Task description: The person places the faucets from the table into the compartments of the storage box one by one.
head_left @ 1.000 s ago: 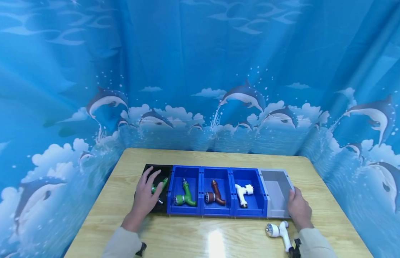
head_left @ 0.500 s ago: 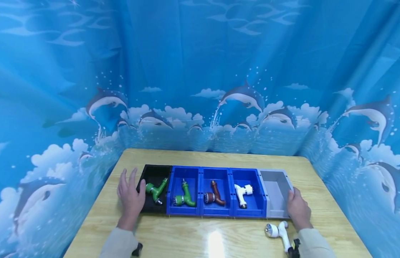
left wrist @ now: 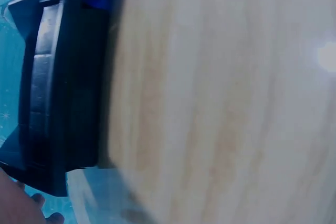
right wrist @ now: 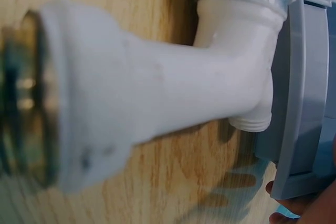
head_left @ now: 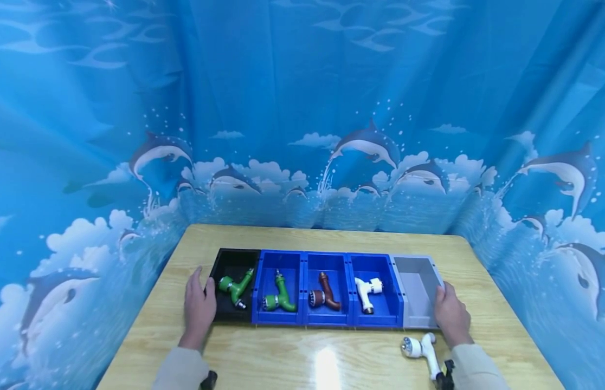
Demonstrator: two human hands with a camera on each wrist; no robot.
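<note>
My left hand [head_left: 199,306] lies along the outer left side of a black bin [head_left: 229,314], its thumb at the rim. In the left wrist view some fingertips [left wrist: 38,200] show past the bin's corner. My right hand [head_left: 452,317] grips the right wall of a grey bin [head_left: 413,319], thumb over the rim and fingers outside. A green tap [head_left: 238,288] lies in the black bin. Between the end bins, blue bins hold another green tap [head_left: 283,295], a brown tap [head_left: 327,295] and a white tap [head_left: 366,294]. The grey bin holds nothing.
Another white tap [head_left: 426,352] lies on the wooden table [head_left: 283,357], in front of the grey bin and close to my right wrist. A blue dolphin-print curtain [head_left: 302,135] encloses the table's back and sides.
My left hand has moved left out of the black bin, uncovering the green tap, and has come against the bin's outer left side. My right hand has stayed on the grey bin.
</note>
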